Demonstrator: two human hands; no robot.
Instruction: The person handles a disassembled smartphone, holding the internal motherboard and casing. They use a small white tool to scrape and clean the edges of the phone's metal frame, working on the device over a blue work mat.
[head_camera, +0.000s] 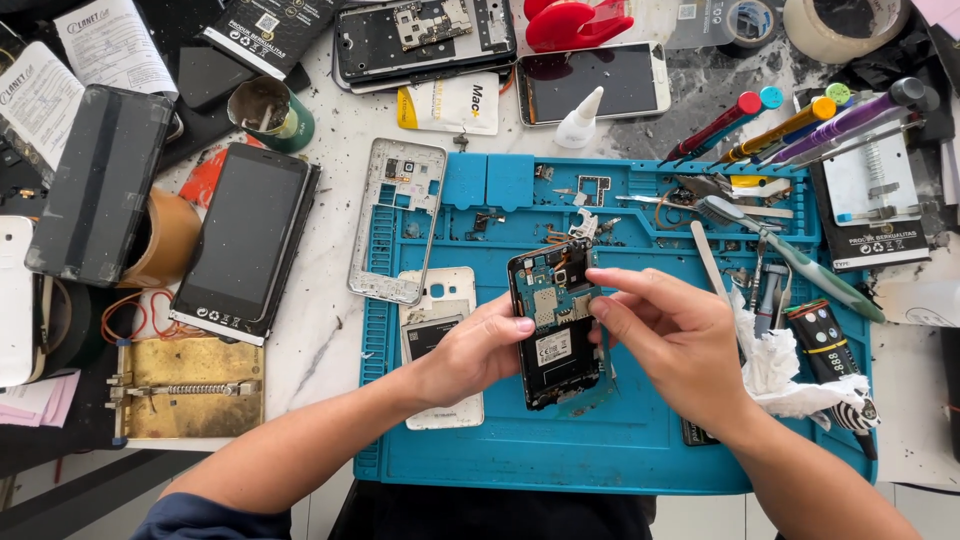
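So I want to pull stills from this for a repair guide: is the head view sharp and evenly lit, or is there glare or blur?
Head view: bright, even daylight with soft shadows; the opened phone held between the left hand and right hand is sharp; mild sheen on the dark phone screen at left; no motion blur visible; slight wide-angle stretch toward the edges.
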